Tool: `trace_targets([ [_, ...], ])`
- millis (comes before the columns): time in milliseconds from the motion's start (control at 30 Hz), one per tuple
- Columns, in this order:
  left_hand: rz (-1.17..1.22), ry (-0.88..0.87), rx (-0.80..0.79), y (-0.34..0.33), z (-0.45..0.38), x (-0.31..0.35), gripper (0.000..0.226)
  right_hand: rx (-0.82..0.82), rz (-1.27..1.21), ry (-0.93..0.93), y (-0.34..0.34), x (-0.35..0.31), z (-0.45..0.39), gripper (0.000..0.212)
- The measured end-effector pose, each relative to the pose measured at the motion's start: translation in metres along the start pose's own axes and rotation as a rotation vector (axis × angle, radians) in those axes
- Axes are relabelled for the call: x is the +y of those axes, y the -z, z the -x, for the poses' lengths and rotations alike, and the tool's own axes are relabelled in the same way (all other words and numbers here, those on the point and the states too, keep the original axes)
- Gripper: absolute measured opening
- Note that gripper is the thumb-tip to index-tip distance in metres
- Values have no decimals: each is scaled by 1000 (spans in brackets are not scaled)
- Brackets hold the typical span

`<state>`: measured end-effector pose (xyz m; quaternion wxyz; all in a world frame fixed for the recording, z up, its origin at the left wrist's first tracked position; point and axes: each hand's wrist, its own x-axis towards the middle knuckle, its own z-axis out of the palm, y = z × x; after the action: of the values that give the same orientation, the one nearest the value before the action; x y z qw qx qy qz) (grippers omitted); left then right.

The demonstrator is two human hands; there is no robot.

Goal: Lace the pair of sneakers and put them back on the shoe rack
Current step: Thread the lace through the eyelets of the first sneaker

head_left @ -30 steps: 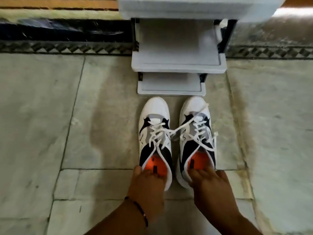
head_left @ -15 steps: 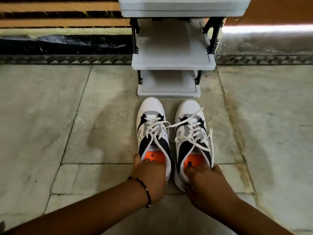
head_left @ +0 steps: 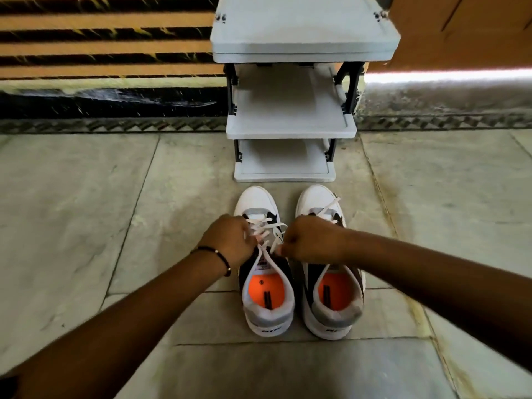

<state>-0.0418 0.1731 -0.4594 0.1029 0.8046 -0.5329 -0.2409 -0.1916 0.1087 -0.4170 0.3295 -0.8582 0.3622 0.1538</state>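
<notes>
Two white, grey and black sneakers with orange insoles stand side by side on the floor, toes toward the rack. Over the left sneaker [head_left: 266,309] both hands meet. My left hand [head_left: 230,240] is closed on its white laces [head_left: 269,231] from the left side. My right hand [head_left: 312,240] pinches the laces from the right, its forearm crossing above the right sneaker [head_left: 334,306]. That shoe's loose lace trails over its toe. The grey shoe rack [head_left: 290,125] stands just beyond the toes, with three bare shelves showing.
The floor is pale marble tile [head_left: 86,226] with dark seams. A black patterned border strip [head_left: 115,122] and a striped orange wall [head_left: 100,38] run behind the rack. A bright gap of light lies at the right, low on the wall [head_left: 446,76].
Both hands left the heels of the sneakers and moved forward to the left sneaker's laces, closing on them. The view has risen, showing the rack's top shelf.
</notes>
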Motion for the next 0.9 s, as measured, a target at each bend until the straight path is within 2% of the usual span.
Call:
trace_targets([
  [100,178,-65,106,-20,7,-7,13,73,-119,-2,-29,-1,-17,31],
  [167,327,-65,153,-29,10,-10,11,236,-243,11,-43,2,-20,16],
  [233,586,0,157,-30,14,-7,16,340,-290,25,-53,4,-23,15],
  [300,783,4,192,-27,20,-2,20,356,-261,85,-62,4,-25,18],
  [367,830,-62,229,-26,27,3,20,388,-298,149,-61,5,-25,8],
  [433,868,-98,257,-25,36,8,20,406,-371,193,-56,8,-25,19],
  [567,1046,-141,367,-1,41,26,22,432,-475,244,-56,8,-24,14],
  [667,1262,-193,305,25,36,33,24,415,-610,200,-65,5,-22,26],
  [767,1274,-236,236,30,37,34,26,413,-732,203,-64,1,-19,29],
  [900,1233,-342,120,26,43,38,22,315,-557,277,-58,-10,-11,5],
])
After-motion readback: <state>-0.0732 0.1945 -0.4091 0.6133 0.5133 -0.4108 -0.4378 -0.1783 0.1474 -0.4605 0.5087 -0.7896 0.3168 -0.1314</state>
